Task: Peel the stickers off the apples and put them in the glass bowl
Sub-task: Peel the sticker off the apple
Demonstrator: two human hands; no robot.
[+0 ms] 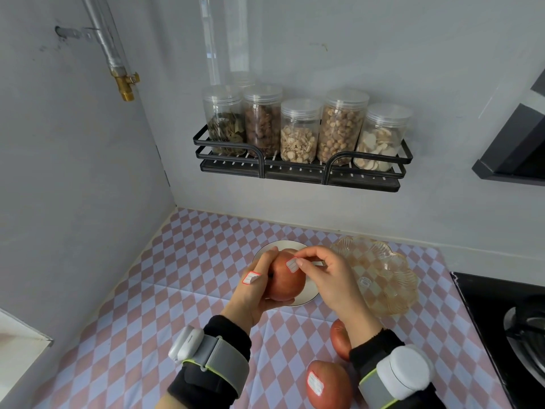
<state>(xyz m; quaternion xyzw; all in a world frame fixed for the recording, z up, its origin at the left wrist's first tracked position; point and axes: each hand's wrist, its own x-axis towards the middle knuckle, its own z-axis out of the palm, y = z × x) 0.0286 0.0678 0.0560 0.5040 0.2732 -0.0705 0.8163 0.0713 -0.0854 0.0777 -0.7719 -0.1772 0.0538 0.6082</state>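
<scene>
Red apple (284, 277) cradled in left hand (256, 286) above white plate (306, 296), steadied for peeling. Right hand (327, 276) pinches white sticker (292, 265) on apple's top. Spare sticker (250, 277) clings to left thumb. Glass bowl (383, 278) just right, near surface's back edge; two apples (328, 382) wait at front edge.

A countertop covered by a pink and pale blue checked cloth (182, 293). On it sit a white plate (306, 296), a ribbed glass bowl (392, 278) beside it, and two red apples (330, 385) (339, 339) nearer the person.
</scene>
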